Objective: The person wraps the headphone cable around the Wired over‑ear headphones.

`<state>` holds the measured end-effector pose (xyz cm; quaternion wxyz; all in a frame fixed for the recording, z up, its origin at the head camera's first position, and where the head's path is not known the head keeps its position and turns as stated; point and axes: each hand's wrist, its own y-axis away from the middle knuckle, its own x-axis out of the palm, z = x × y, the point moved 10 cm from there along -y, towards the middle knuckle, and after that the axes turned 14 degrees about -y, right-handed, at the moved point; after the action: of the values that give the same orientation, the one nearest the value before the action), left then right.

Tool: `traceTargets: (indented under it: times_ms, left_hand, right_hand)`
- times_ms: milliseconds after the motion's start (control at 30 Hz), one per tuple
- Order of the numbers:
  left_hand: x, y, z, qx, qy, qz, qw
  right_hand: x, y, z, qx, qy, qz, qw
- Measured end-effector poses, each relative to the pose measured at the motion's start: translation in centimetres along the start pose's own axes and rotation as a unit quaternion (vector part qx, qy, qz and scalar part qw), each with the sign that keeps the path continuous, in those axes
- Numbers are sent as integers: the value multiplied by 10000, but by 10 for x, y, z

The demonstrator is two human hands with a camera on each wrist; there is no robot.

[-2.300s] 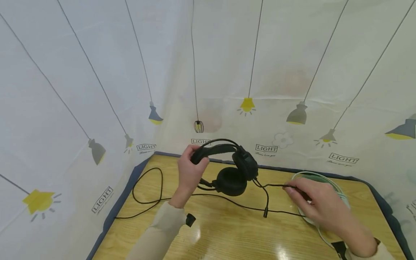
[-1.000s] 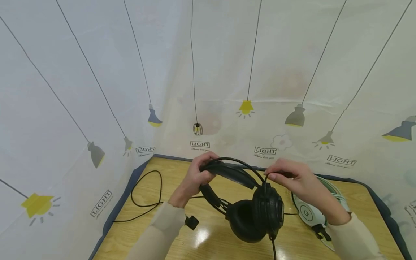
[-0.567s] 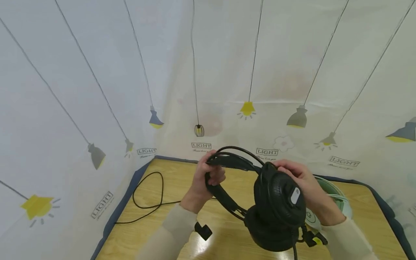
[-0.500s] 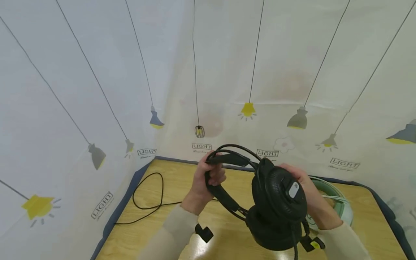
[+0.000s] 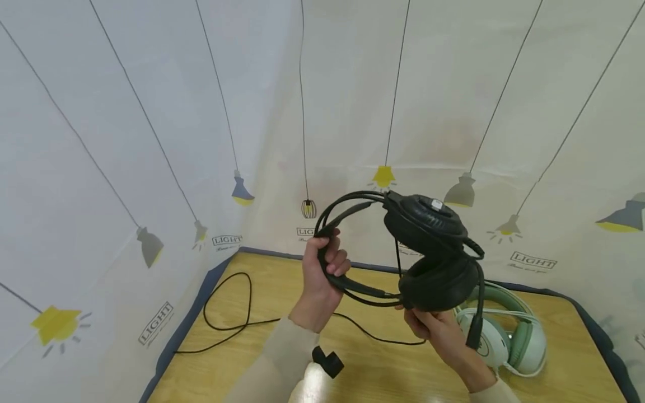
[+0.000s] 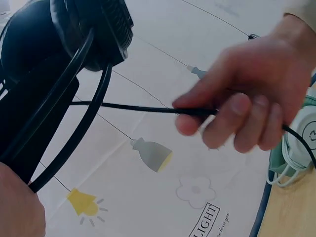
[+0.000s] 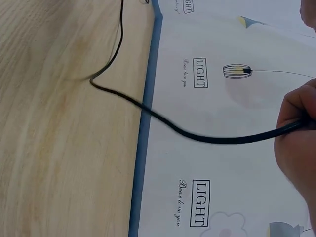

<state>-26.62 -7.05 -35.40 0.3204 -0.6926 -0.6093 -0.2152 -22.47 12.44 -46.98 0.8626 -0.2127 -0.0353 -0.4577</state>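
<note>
Black over-ear headphones (image 5: pixel 438 285) are held up over the table, their ear cups toward the right. My left hand (image 5: pixel 322 280) grips the headband, with the fingers wrapped round it. Below the ear cups, my right hand (image 5: pixel 438 336) pinches the headphones' thin black cable, as the left wrist view shows best: there the cable (image 6: pixel 143 108) runs taut from behind the headband into the fingers. From the right hand, the cable (image 7: pixel 222 140) trails down onto the table in the right wrist view. A short stalk with a thicker end (image 5: pixel 475 330) hangs from one ear cup.
Mint-green and white headphones (image 5: pixel 529 347) lie on the wooden table (image 5: pixel 373 375) at the right. A loop of black cable (image 5: pixel 249 296) lies at the left. Pale cloth (image 5: pixel 353 112) printed with lamps encloses the left and back, edged in blue.
My left hand has turned and raised the black headphones, ear cups now tilted up. The right hand has gone from the cable to behind the ear cup, then down below it, onto the cable.
</note>
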Motion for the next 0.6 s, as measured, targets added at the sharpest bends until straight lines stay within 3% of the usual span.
traceTargets:
  times_ms: [100,267,433,600]
  left_hand:
    - [-4,0,-2,120,-122,-420,9990]
    - [-11,1,-4,384,-654,-911,9930]
    - [-16,3,-12,772,-1267,-1262,9808]
    - [-22,4,-20,1090,-1725,-1508,9673]
  right_hand:
    - [16,2,14,-107,-211,43,9997]
    - [23,5,23,113,569,-360,9977]
    - [33,9,26,5,1076,-198,9940]
    - [28,14,23,355,1193,-719,9896]
